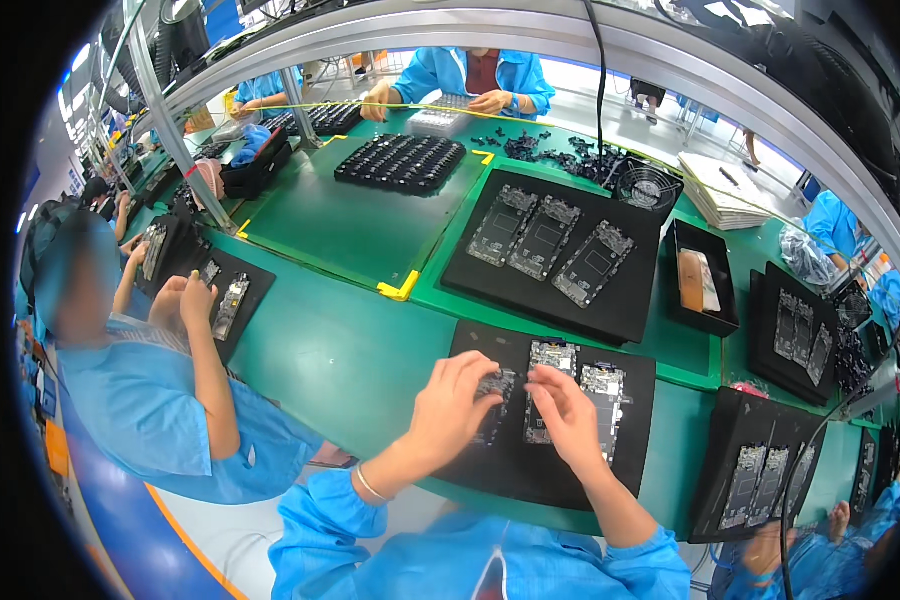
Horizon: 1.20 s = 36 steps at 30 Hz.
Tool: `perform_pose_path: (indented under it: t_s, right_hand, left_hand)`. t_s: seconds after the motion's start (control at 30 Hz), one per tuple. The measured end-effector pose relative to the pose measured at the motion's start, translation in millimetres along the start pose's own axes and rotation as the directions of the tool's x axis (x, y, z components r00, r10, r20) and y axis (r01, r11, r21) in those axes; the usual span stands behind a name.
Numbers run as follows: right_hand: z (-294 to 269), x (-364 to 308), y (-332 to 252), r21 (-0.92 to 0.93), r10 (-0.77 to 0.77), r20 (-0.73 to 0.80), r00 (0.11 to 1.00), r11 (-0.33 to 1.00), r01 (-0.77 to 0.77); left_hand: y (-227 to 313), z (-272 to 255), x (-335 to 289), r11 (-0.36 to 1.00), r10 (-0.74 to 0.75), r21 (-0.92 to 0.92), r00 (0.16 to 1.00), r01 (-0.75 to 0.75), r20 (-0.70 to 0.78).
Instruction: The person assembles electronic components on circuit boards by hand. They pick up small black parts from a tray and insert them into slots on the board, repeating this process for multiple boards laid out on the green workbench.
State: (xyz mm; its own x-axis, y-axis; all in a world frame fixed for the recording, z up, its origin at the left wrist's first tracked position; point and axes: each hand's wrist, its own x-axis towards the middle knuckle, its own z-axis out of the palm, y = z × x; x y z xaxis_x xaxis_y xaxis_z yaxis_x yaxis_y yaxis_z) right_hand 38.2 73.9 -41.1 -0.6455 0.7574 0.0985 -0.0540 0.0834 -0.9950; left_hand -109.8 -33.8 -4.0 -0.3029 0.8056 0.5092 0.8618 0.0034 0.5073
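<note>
A black foam mat point(635, 400) lies before me with circuit boards on it. My left hand point(455, 408) is over the mat's left part, fingers and thumb curled at a dark circuit board point(490, 430) that they partly cover. Whether a small part is between those fingertips cannot be made out. My right hand point(567, 418) hangs over the middle circuit board point(555, 355), its thumb and fingertips drawn together near the board's left edge. Anything in that pinch is too small to name. To its right lies another circuit board point(606, 385), silvery at the top.
Beyond the mat, a black foam stack point(600, 305) bears three circuit boards. Right of it stand a black box point(705, 310) and a small fan point(647, 185). A black parts tray point(400, 163) sits farther left. Co-workers sit left, opposite and right; a metal frame point(390, 60) crosses above.
</note>
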Motion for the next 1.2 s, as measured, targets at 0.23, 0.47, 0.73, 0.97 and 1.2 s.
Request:
perform_pose_path:
  t_s: [0.23,0.47,0.73,0.97,1.2]
  right_hand:
    - [14.7,-9.4,0.6,0.229,0.053,-0.025,0.998,0.972,-0.046]
    - [22.2,-24.4,-7.7,-0.03,-0.121,-0.12,0.985,0.993,0.118]
    - [24.5,-26.2,-7.6,-0.048,-0.186,-0.147,0.972,0.982,0.181]
    - [16.1,-27.0,-10.5,-0.101,-0.195,-0.089,0.977,0.977,0.186]
    - [17.1,-30.5,-26.3,-0.261,-0.237,0.004,0.971,0.938,0.23]
  left_hand:
    - [17.7,5.1,-15.7,0.995,0.054,0.093,0.991,-0.043,-0.12]
    - [23.4,8.6,-27.8,0.981,0.129,0.166,0.976,-0.099,-0.176]
    - [26.9,9.3,-34.8,0.971,0.176,0.201,0.961,-0.133,-0.212]
    - [27.2,11.0,-35.5,0.964,0.216,0.205,0.951,-0.171,-0.22]
    - [22.4,5.8,-41.6,0.961,0.246,0.18,0.946,-0.211,-0.209]
